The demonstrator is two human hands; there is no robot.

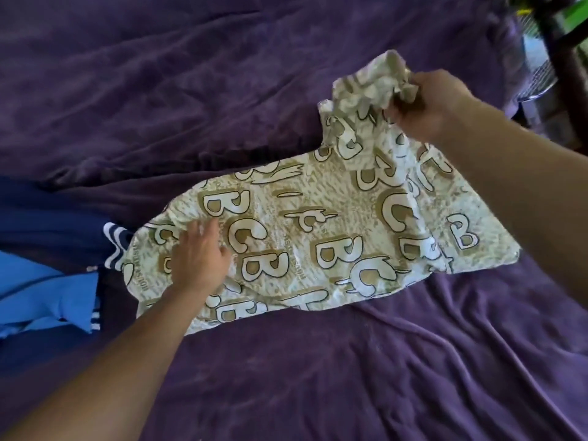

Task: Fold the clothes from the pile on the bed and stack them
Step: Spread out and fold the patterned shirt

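Patterned garment (318, 237) lies mid-frame on the purple blanket (318, 377), long axis running lower left to upper right. Left hand (199, 256) presses flat, fingers spread; right hand (429, 103) pinches its bunched upper-right end.

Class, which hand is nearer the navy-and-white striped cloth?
Left. The left hand presses the cream letter-printed garment beside the navy-and-white striped cloth; the right hand grips the garment's bunched far end.

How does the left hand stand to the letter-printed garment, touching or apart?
Touching. The head view shows the left hand resting directly on the letter-printed garment.
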